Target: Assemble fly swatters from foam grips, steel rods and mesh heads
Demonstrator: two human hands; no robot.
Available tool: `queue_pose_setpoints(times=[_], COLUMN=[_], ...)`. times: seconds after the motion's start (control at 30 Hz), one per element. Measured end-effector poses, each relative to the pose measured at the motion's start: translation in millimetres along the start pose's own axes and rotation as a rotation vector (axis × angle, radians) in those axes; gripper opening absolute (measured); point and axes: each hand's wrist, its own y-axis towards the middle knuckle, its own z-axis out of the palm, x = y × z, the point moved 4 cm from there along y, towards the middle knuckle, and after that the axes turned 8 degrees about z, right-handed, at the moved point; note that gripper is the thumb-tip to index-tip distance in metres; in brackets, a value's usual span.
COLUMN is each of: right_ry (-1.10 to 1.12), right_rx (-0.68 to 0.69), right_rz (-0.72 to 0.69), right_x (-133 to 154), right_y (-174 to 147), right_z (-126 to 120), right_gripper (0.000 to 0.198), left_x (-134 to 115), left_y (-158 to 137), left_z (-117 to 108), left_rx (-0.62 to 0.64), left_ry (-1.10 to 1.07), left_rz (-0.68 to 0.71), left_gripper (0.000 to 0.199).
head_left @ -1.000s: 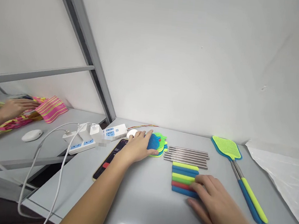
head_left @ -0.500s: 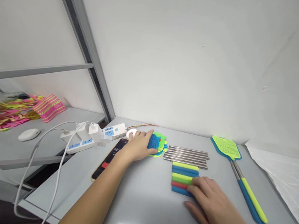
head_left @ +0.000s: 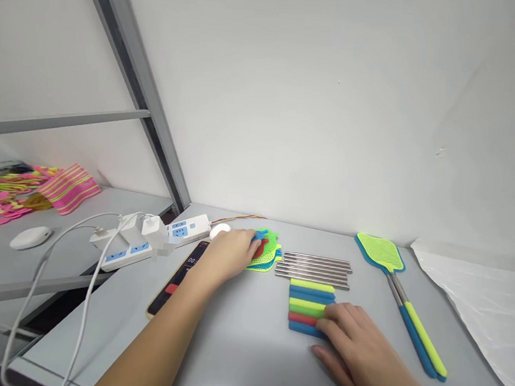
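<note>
My left hand (head_left: 232,250) is closed on a blue fly swatter head (head_left: 260,234), mostly hidden behind its fingers. Underneath lies a pile of green, red and yellow-green swatter heads (head_left: 269,257). To the right of the pile, a row of thin metal rods (head_left: 314,268) lies flat. Nearer me, several coloured handle grips (head_left: 307,306) in yellow, blue, green and red are lined up side by side. My right hand (head_left: 352,344) rests its fingertips on the right ends of the red and lowest blue grips, its thumb apart. Two whole fly swatters (head_left: 401,294) lie together farther right.
A phone (head_left: 178,277) showing a timer lies left of my left forearm. Power strips (head_left: 189,229) with white cables and a white oval device (head_left: 31,237) are farther left. Pink-and-yellow striped material (head_left: 70,188) covers the neighbouring table. White sheeting (head_left: 471,301) lies at the right.
My left hand has closed on the blue swatter head and lifted its neck end, uncovering a red one. My right hand stays at the grips. The view has shifted slightly.
</note>
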Motion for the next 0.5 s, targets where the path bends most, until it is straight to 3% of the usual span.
queue_pose_setpoints(times=[0.07, 0.17, 0.23, 0.3, 0.33, 0.4, 0.5], right_ry=[0.01, 0.027, 0.035, 0.036, 0.033, 0.022, 0.005], right_rx=[0.009, -0.008, -0.02, -0.032, -0.042, -0.06, -0.071], right_rz=[0.008, 0.016, 0.033, 0.067, 0.088, 0.146, 0.261], right_x=[-1, -3, -7, -14, -18, -27, -43], right_y=[0, -1, 0, 1, 2, 4, 5], right_z=[0, -1, -2, -3, -4, -6, -9], right_gripper=[0.016, 0.016, 0.016, 0.016, 0.016, 0.017, 0.018], left_x=[-7, -23, -34, -43, -47, -58, -75], left_y=[-1, -9, -17, -21, -22, -20, -23], left_z=[-11, -33, -44, -47, -44, -35, -11], left_rx=[-0.104, -0.432, -0.616, -0.637, -0.586, -0.361, 0.164], left_ry=[0.059, 0.081, -0.038, -0.251, -0.357, -0.525, -0.618], left_rz=[-0.016, 0.007, 0.036, 0.039, 0.051, 0.137, 0.357], left_gripper=[0.041, 0.035, 0.031, 0.03, 0.032, 0.035, 0.036])
